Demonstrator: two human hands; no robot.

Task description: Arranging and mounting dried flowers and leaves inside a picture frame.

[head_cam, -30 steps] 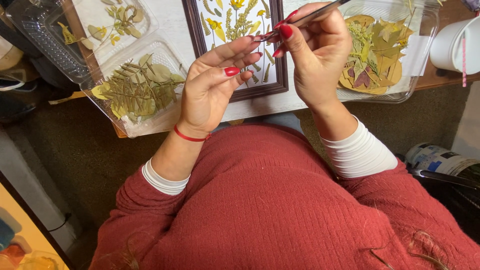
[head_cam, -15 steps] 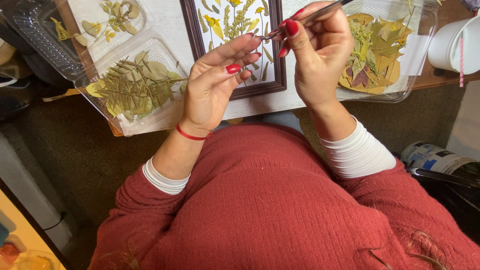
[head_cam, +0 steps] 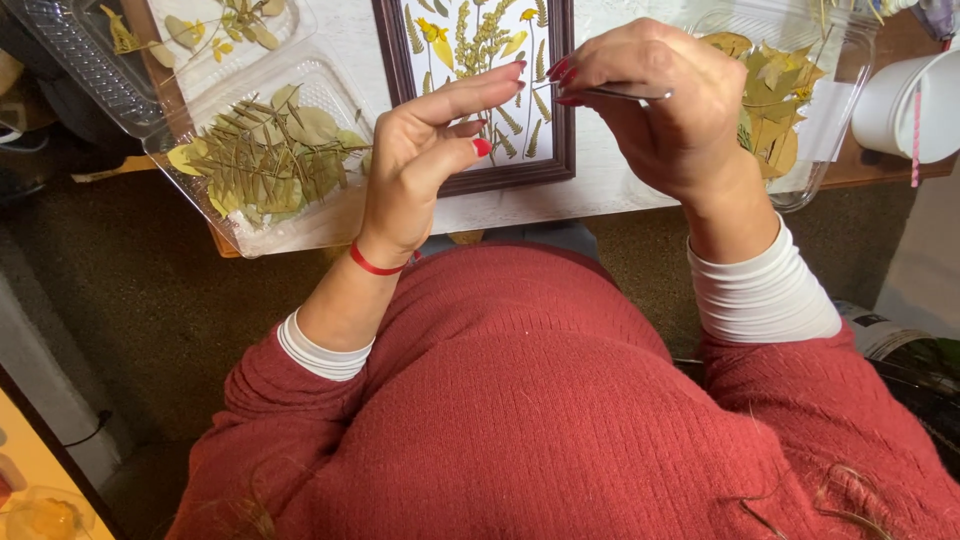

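Observation:
My right hand (head_cam: 665, 110) grips thin metal tweezers (head_cam: 625, 92), held level above the table edge. My left hand (head_cam: 430, 160) is raised beside it, index finger stretched toward the tweezer tips at the right fingertips; whether it holds anything I cannot tell. Behind both hands lies a dark wooden picture frame (head_cam: 470, 182) with pressed yellow flowers and green ferns on a white backing. A red band circles my left wrist.
A clear plastic tray of pressed green leaves (head_cam: 265, 160) sits left of the frame, another tray (head_cam: 215, 25) behind it. A clear tray of yellow-brown leaves (head_cam: 775, 100) lies to the right, then a white cup (head_cam: 915, 105). Brown carpet lies below the table.
The tweezers have dropped from a tilted to a level position in my right hand. Both hands sit slightly lower over the frame, and the view has shifted a little.

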